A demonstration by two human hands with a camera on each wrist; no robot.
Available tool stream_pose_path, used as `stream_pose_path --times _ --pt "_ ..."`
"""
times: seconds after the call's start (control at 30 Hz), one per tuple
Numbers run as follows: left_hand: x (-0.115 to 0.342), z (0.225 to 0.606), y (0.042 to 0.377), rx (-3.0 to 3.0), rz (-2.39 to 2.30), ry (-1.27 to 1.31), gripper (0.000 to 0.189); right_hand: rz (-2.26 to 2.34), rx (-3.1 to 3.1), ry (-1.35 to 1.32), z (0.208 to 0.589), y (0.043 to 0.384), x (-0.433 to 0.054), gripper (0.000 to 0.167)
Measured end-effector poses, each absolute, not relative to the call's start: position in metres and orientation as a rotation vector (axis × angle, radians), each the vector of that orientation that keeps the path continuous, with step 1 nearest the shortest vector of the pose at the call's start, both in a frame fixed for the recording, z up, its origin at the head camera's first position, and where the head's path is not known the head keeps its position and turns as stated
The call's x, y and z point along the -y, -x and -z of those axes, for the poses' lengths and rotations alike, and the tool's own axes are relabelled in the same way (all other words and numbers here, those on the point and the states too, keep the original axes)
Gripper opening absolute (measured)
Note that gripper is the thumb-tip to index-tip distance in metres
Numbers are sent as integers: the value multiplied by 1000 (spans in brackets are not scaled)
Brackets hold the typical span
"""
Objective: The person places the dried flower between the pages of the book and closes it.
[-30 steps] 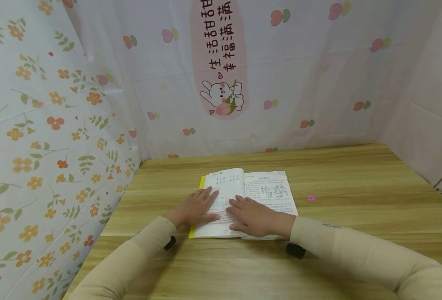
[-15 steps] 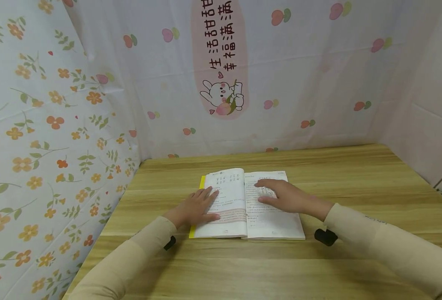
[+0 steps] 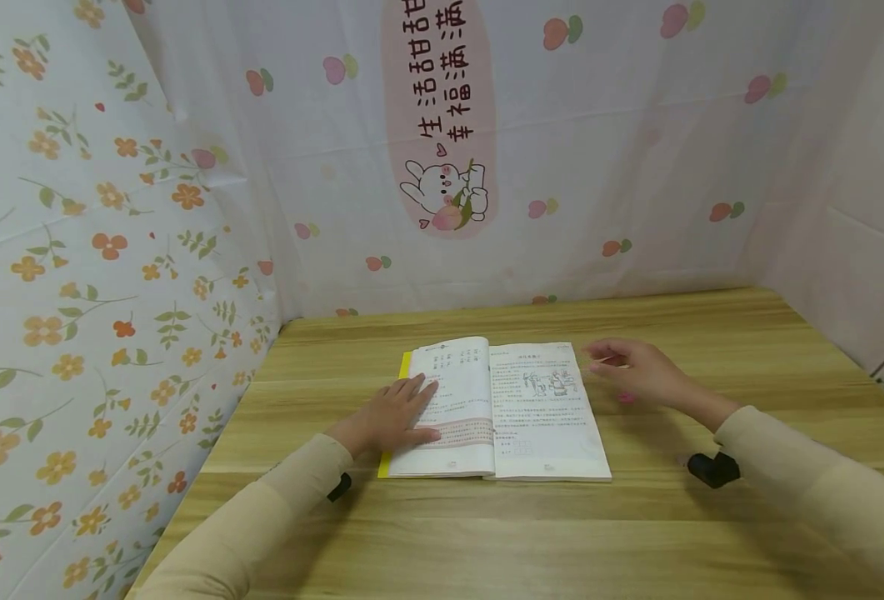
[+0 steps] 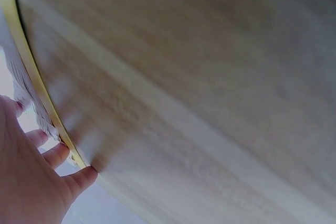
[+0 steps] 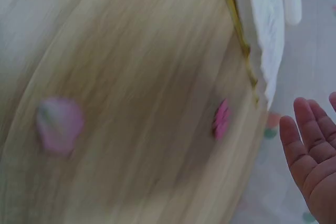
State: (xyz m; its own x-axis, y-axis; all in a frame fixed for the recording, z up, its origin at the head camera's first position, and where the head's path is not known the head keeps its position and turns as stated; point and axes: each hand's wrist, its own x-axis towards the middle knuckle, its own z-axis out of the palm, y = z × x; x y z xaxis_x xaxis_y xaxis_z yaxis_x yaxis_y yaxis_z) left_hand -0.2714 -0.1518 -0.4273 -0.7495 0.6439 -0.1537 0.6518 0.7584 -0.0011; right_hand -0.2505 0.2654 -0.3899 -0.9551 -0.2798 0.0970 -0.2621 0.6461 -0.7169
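An open book [image 3: 550, 417] with a yellow cover edge lies on the wooden table, its printed pages facing up. My left hand [image 3: 391, 417] rests on the left page, fingers spread; in the left wrist view its fingertips lie along the book's yellow edge [image 4: 39, 85]. Just off the book's right side hovers my right hand [image 3: 640, 371], fingers relaxed, with nothing between them. Below that hand, partly covered by it, is a small pink flower-shaped piece [image 3: 626, 397]. The right wrist view shows the same pink flower piece [image 5: 221, 119] on the wood, apart from the fingers.
A blurred pink-and-white piece [image 5: 60, 124] also lies on the table [image 3: 531, 542] in the right wrist view. Floral cloth [image 3: 112, 267] hangs at the left, and a printed cloth [image 3: 599, 167] hangs behind the table. Dark wrist cameras sit under both sleeves.
My right hand has moved from the middle of the book across the right page to beyond its right edge, uncovering the page. My left hand has stayed in place.
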Motion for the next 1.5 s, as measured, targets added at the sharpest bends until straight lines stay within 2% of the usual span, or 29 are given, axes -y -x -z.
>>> stream_pose_path --times 0.27,0.6,0.83,1.5 --pt "153 428 273 -2785 45 -1014 89 1143 -2857 358 405 254 -297 44" --pt "154 430 272 -2789 42 -1000 90 1111 -2823 360 421 258 -320 44" --pt "153 430 272 -2794 64 -1008 89 1153 -2754 317 427 257 -321 44" --pt "153 433 274 -2805 85 -1020 89 1101 -2838 412 433 255 -316 26"
